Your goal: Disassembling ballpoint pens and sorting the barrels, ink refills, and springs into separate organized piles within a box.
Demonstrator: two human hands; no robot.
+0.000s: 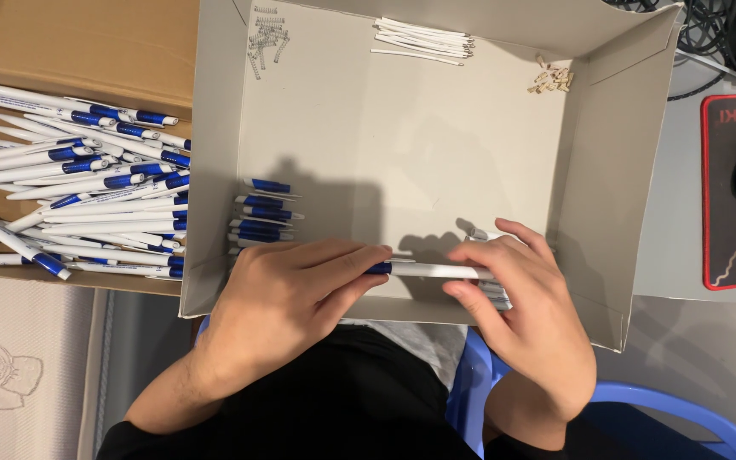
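1. A white pen with a blue end (432,270) is held level between both hands, low in the grey cardboard tray (402,145).
2. The blue end is pinched by the closed fingers of the left hand (287,294).
3. The white barrel is gripped by the curled fingers of the right hand (526,311).
4. A row of blue pen parts (264,213) is seen just beside the left hand.
5. Finished pens (78,192) are piled in the brown box (78,43) on the left.
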